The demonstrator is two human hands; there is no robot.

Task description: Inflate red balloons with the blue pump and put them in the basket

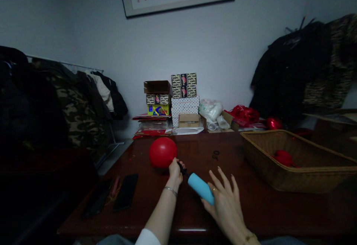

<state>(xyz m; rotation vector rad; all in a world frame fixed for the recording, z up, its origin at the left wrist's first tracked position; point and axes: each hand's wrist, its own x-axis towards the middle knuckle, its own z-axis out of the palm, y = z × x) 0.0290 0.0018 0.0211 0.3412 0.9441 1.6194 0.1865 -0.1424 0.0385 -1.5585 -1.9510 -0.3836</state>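
My left hand (pixel 175 171) is closed around the neck of an inflated red balloon (pixel 163 152), where it meets the black nozzle end (pixel 182 169) of a hand balloon pump. The pump's light blue barrel (pixel 200 187) slants down toward my right hand (pixel 225 200). That hand has its fingers stretched out and spread, with the thumb and palm side by the barrel's near end. Whether the palm presses on the pump's end is hidden. The balloon is round and sits just above the dark wooden table (pixel 195 215).
Black scissors (pixel 215 155) lie mid-table. On the left are two dark phones (pixel 126 191) (pixel 97 198). A wicker basket (pixel 292 181) holding a red balloon (pixel 283 157) stands on the right. Stacked boxes (pixel 184 105) and plastic bags (pixel 211 110) are at the back.
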